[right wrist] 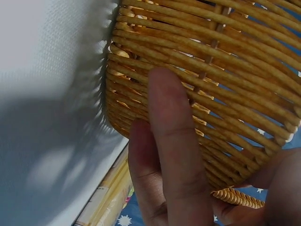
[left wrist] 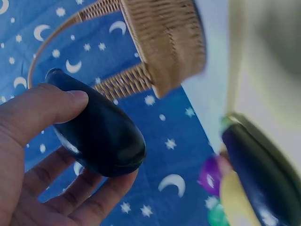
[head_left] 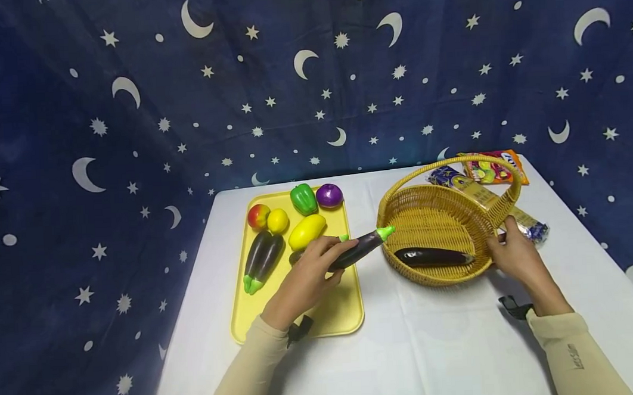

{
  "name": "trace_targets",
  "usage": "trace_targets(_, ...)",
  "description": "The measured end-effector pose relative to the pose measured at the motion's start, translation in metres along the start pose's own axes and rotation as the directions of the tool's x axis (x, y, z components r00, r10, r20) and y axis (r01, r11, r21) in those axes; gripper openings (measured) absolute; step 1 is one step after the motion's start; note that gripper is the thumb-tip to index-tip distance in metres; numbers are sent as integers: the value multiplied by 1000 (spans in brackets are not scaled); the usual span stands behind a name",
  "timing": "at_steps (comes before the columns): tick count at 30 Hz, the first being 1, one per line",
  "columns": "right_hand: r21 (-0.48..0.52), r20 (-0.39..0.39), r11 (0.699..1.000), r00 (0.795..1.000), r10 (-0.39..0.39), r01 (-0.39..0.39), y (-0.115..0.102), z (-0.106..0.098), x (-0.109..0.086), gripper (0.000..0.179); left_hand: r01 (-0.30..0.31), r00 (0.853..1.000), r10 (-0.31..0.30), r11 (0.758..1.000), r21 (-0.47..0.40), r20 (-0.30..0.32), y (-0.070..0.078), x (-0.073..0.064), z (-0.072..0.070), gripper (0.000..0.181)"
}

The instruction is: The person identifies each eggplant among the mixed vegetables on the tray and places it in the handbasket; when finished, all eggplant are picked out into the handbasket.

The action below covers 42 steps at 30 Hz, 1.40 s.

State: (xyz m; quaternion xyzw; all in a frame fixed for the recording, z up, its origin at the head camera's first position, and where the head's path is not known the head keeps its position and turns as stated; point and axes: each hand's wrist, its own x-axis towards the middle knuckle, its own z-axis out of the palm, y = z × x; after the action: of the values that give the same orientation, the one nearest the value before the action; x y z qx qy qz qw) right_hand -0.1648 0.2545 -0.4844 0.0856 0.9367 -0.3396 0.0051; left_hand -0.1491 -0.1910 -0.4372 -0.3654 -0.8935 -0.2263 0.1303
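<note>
Left hand clamped on eggplant, over right edge of yellow tray, stem by left rim of basket. Right hand grips basket's right side; second eggplant inside. Handle arches above; packets behind. Produce crowds tray's back; open white cloth in front.

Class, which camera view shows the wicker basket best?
The head view: the basket shows nearly whole, handle included. The left wrist view catches part of its wall and handle; the right wrist, mostly close-up weave.
</note>
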Motion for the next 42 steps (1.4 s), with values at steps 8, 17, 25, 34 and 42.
trace_targets(8,-14,-16,999,999,-31,31,0,-1,-1,51,-136,989,133,990,39,65,23,39,6,70)
trace_targets(17,-3,-12,1000,1000,-25,25,1,0,0,52,-212,973,202,974,84,113,52,78,8,73)
trace_targets(25,-2,-24,999,999,-48,48,0,0,1,47,-233,965,221,970,69,144,71,118,18,69)
trace_targets(34,20,-9,998,998,-55,56,1,1,1,45,-250,954,211,951,181,211,79,158,31,65)
trace_targets(42,25,-18,999,999,-44,44,0,0,1,48,-248,930,159,937,245,332,84,184,42,58)
